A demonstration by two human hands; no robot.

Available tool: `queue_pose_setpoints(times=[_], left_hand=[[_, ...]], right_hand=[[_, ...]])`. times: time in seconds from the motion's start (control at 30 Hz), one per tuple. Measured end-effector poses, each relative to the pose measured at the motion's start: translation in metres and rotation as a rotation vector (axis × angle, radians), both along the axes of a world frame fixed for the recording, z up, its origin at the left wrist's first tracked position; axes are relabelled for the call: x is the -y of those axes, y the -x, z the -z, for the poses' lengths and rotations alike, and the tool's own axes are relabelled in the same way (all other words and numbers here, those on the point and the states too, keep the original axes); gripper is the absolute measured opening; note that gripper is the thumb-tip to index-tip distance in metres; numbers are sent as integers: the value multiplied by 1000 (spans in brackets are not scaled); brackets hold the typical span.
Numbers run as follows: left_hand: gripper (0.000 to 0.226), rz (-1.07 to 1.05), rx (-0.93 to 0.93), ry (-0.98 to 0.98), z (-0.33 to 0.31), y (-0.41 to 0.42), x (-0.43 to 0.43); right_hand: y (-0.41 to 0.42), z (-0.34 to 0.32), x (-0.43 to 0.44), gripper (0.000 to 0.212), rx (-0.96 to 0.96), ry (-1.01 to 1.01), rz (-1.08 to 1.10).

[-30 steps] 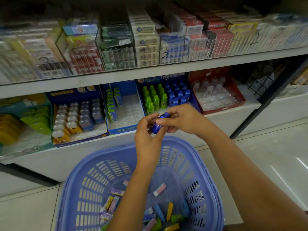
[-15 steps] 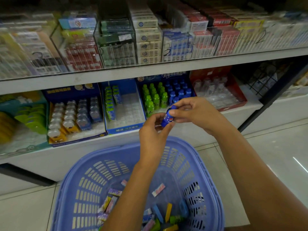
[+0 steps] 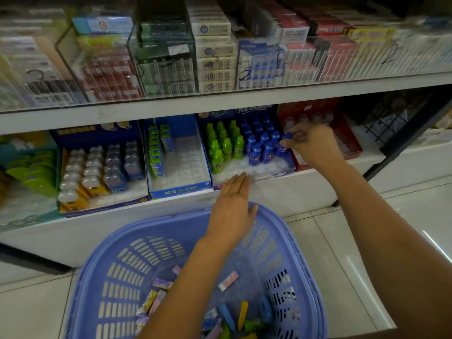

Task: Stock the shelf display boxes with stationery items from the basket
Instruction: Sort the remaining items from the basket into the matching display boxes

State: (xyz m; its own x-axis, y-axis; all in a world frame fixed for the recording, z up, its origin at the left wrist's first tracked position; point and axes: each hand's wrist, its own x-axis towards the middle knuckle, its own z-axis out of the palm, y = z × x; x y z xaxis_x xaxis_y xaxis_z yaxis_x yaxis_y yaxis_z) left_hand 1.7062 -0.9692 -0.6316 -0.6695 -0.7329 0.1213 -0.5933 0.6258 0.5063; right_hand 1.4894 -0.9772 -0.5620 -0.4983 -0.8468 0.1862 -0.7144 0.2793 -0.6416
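My right hand [image 3: 311, 145] pinches a small blue bottle-shaped eraser [image 3: 283, 144] at the right edge of the blue display box [image 3: 254, 176], beside the rows of blue bottles [image 3: 261, 143] and green bottles [image 3: 223, 145]. With straight fingers, my left hand [image 3: 232, 209] hovers flat over the basket's far rim, its fingertips at the front edge of that display box; it holds nothing. The purple basket [image 3: 117, 277] sits below, with several loose erasers [image 3: 227, 314] at its bottom.
On the same shelf stand a half-filled blue box of green packets [image 3: 178, 157], a box of clear-capped items [image 3: 97, 172] and a red box [image 3: 342, 133]. Clear acrylic dividers hold packs on the upper shelf [image 3: 220, 101]. A tiled floor lies to the right.
My right hand carried the blue bottle from above the basket up to the display box. My left hand let go of it and opened flat near the box's front.
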Motion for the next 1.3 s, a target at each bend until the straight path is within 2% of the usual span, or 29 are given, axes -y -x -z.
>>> queue_pose_setpoints(times=[0.33, 0.5, 0.67, 0.73, 0.8, 0.87, 0.93, 0.97, 1.03, 1.1, 1.17, 1.3], left_hand=[[67, 12, 17, 20, 2, -1, 2], [66, 18, 32, 23, 5, 0, 3], [67, 23, 43, 9, 3, 0, 4], [66, 55, 58, -15, -2, -2, 5], [64, 60, -12, -76, -4, -9, 2], [57, 10, -172, -112, -4, -20, -4], [42, -66, -297, -83, 3, -32, -8], [34, -90, -307, -94, 10, -37, -9], [23, -91, -202, -218, 28, -46, -12], [21, -43, 108, -381, 55, -57, -19], [28, 80, 376, -530, 88, -74, -35], [29, 331, 631, -720, 143, -100, -75]], right_hand=[[9, 9, 15, 19, -34, -92, -80], [7, 12, 16, 27, -90, -182, -90], [0, 9, 16, 31, -42, -214, -26], [-3, 3, 18, 36, -27, -294, -25], [-9, -5, 16, 39, -138, -388, -30], [-20, -11, 7, 39, -286, -294, -21], [-46, -13, -8, 31, -242, -153, -53], [-64, -11, -16, 25, -210, -177, -126], [-104, 7, -27, 19, -185, -404, -345], [-144, 45, -43, 24, -163, -710, -538], [-171, 93, -67, 30, -232, -1021, -671], [-177, 164, -109, 40, -222, -1424, -713]])
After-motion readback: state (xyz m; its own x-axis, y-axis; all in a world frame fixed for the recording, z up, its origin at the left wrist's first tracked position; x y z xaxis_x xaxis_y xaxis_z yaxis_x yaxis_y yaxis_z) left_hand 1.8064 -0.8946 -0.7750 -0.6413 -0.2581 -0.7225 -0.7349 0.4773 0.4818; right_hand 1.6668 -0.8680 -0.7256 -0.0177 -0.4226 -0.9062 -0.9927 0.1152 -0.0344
